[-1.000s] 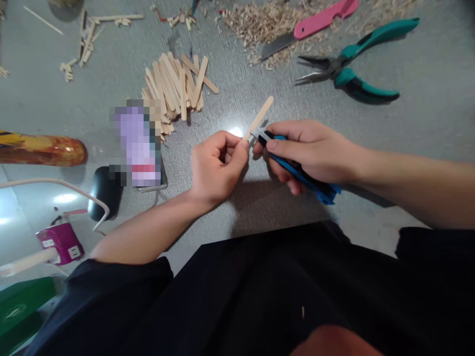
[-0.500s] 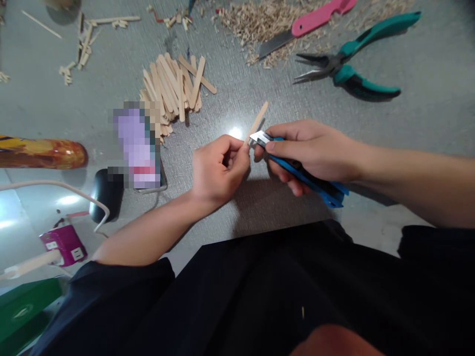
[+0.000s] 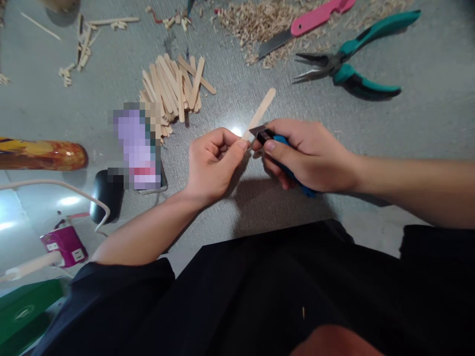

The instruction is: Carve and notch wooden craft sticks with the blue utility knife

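Note:
Between thumb and fingers my left hand (image 3: 215, 165) pinches the lower end of a wooden craft stick (image 3: 261, 107), which slants up and to the right with its broad face showing. My right hand (image 3: 306, 155) is closed around a blue utility knife (image 3: 284, 153). Its short blade lies against or very close to the stick, just above my left fingertips; whether it touches I cannot tell. Part of the knife's handle is hidden by my fingers. Beyond my left hand lies a heap of craft sticks (image 3: 172, 86).
Teal-handled needle-nose pliers (image 3: 336, 66) lie open at upper right, near a pink-handled saw or knife (image 3: 315, 21) on wood shavings (image 3: 252, 27). Left are a blurred-out phone-like object (image 3: 137, 148), a black case (image 3: 106, 195), a cable and a purple plug adapter (image 3: 67, 247).
The craft stick has turned from a narrow view to its broad face. The knife has rolled in my right hand, its blade now dark, and its handle shows less. My left hand shifted slightly left.

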The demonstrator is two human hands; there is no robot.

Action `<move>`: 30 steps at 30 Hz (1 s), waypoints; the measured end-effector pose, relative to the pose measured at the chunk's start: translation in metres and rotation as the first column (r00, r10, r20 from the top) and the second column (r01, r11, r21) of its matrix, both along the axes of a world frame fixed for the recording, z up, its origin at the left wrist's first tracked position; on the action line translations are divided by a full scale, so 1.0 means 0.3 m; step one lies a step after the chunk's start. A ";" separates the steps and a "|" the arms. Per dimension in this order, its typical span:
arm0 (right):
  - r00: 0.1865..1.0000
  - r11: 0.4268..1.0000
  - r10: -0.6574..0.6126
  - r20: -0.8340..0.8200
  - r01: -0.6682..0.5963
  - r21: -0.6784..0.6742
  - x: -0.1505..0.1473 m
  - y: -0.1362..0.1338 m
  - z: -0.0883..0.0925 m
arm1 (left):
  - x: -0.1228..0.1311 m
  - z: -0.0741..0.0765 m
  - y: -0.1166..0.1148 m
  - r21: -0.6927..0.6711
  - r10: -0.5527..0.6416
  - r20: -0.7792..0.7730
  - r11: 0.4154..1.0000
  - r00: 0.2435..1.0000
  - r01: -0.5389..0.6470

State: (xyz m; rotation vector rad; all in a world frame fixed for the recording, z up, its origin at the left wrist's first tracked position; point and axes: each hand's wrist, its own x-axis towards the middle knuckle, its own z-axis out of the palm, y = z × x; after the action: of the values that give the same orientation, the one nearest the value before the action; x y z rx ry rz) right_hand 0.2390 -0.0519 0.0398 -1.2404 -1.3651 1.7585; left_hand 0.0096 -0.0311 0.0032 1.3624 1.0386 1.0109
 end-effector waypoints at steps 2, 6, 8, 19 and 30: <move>0.998 0.998 -0.048 -0.041 0.049 0.025 0.006 0.000 0.001 | -0.001 -0.001 -0.001 -0.013 -0.001 -0.018 1.000 1.000 0.001; 0.997 0.998 -0.054 -0.051 0.052 -0.030 0.015 0.007 0.021 | 0.004 0.001 -0.007 -0.025 0.054 -0.052 0.998 0.997 -0.055; 0.998 0.997 0.003 -0.059 -0.007 -0.071 0.015 0.011 0.028 | 0.007 0.002 -0.009 -0.024 0.082 -0.063 0.996 0.995 -0.084; 0.990 0.978 0.048 -0.131 -0.074 -0.196 0.012 0.032 0.010 | 0.004 0.006 -0.010 -0.001 0.049 -0.078 0.999 0.996 -0.049; 0.994 0.994 -0.081 -0.074 0.075 -0.078 0.010 0.038 0.017 | -0.001 0.016 0.012 -0.076 -0.066 -0.050 0.995 0.997 0.062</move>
State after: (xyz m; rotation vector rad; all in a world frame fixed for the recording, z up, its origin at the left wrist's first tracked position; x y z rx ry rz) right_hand 0.2419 -0.0404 0.0450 -1.2359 -1.2008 1.7988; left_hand 0.0093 -0.0275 0.0081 1.3592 1.0544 0.8852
